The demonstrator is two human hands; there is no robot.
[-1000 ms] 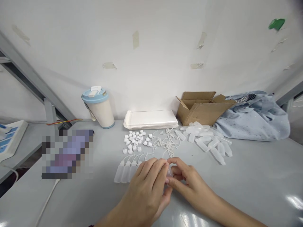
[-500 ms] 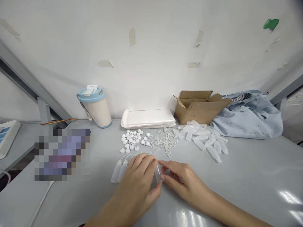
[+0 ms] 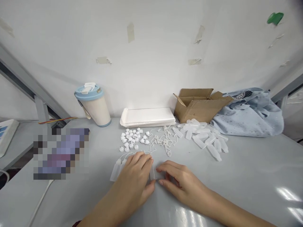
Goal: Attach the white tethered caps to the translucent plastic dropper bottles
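Note:
A row of small translucent plastic bottles lies on the grey table, with thin white cords at their necks. My left hand arches over the row and hides most of it. Its fingertips and thumb hold the two ends of the bottle at the right end of the row. Just to the right, my right hand is slightly apart from that bottle, thumb and forefinger parted with nothing between them. Behind the hands lie several white caps and a tangle of white cords.
Loose translucent bottles are heaped in front of an open cardboard box. A blue cloth bag sits at right. White flat packs lie by the wall. A blue-lidded cup and a pixelated object with a cable are at left.
My right hand has let go of the end bottle and a gap shows between them. The left hand and that bottle have shifted slightly left.

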